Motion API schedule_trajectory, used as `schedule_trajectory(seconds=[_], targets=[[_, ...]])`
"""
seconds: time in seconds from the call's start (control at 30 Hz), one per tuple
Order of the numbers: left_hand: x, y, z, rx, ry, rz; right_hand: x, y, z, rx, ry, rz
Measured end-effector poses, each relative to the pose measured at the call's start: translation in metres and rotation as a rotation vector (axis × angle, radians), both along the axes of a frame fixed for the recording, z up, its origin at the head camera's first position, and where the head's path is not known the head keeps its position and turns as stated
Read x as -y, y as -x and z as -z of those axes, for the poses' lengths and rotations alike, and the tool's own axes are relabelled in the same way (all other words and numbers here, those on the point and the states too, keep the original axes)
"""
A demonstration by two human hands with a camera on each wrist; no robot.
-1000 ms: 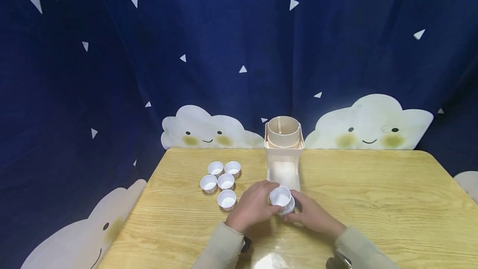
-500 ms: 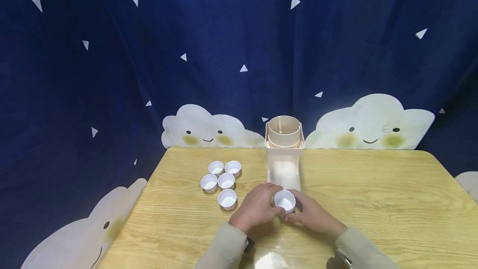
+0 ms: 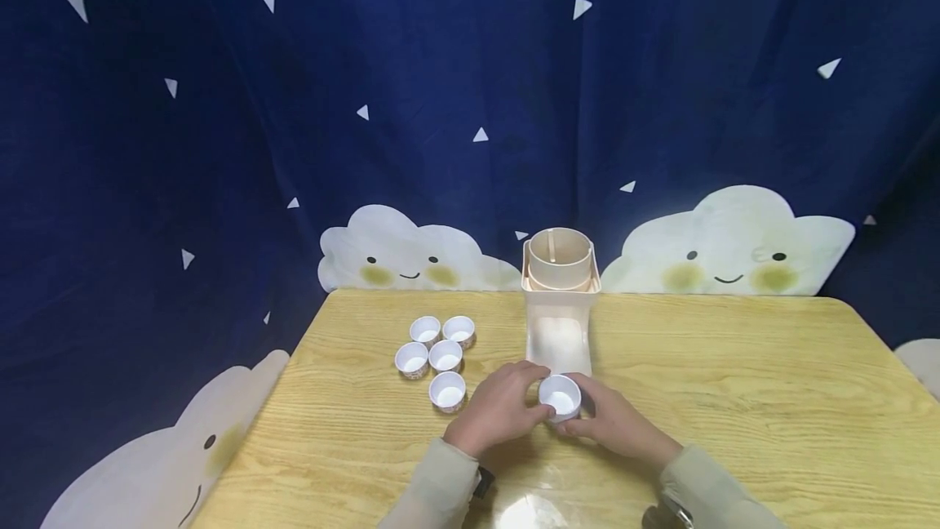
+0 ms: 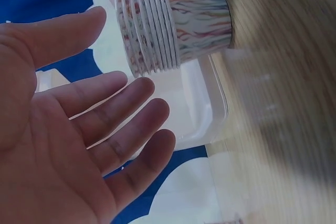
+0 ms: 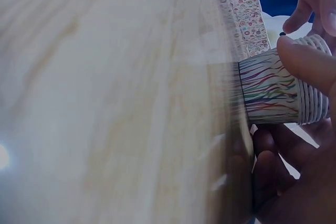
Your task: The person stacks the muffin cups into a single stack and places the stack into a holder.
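Observation:
A stack of nested paper cups (image 3: pixel 560 397) with wavy coloured stripes stands upright on the table in front of the beige holder. My right hand (image 3: pixel 619 424) grips it from the right, thumb on the near side, as the right wrist view also shows on the striped cup wall (image 5: pixel 270 92). To the left of the stack is my left hand (image 3: pixel 499 408). In the left wrist view its fingers are spread and loosely bent, with the fingertips (image 4: pixel 140 85) close to the stacked rims (image 4: pixel 149 30). Whether they touch the rims I cannot tell.
Several single white paper cups (image 3: pixel 446 392) stand grouped on the wooden table (image 3: pixel 734 398), left of my hands. Behind the stack rises a beige holder (image 3: pixel 558 333) with a round tube (image 3: pixel 560 272) on top. A dark blue curtain (image 3: pixel 441 64) with clouds hangs behind the table.
A cup in my left hand, tilted above the stack a second ago, has gone down onto it. My left hand has let go and moved slightly left. The right hand holds its place.

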State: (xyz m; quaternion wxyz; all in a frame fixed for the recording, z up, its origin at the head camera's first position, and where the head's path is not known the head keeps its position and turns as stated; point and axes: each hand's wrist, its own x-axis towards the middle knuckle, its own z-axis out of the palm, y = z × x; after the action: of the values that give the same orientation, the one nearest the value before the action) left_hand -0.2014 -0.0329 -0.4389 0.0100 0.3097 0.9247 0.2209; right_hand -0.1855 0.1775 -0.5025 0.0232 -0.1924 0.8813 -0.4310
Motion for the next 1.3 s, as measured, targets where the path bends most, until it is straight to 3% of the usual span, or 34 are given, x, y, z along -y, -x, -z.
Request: schedule_trajectory(seconds=[0.17,0.53,0.67,0.83,0.93,1.07,1.3], targets=[[0.01,0.001,0.0,0.03,-0.006,-0.031,0.0,0.0,-0.001,-0.015,0.01,-0.01],[0.039,0.004,-0.003,0.038,-0.028,-0.101,0.001,0.003,0.0,0.042,0.037,0.006],[0.053,0.004,0.001,-0.039,-0.017,-0.161,0.001,0.002,0.001,0.037,0.033,0.025],[0.074,0.006,0.009,-0.238,0.02,-0.327,0.002,0.002,0.002,0.045,0.024,0.041],[0.086,0.007,0.011,-0.295,0.01,-0.414,0.002,0.001,0.001,0.042,0.016,0.04],[0.099,0.008,0.009,-0.312,0.005,-0.469,0.001,0.001,-0.001,0.024,0.025,0.026],[0.116,0.01,0.012,-0.269,0.025,-0.489,0.001,0.002,-0.002,0.021,0.03,0.017]])
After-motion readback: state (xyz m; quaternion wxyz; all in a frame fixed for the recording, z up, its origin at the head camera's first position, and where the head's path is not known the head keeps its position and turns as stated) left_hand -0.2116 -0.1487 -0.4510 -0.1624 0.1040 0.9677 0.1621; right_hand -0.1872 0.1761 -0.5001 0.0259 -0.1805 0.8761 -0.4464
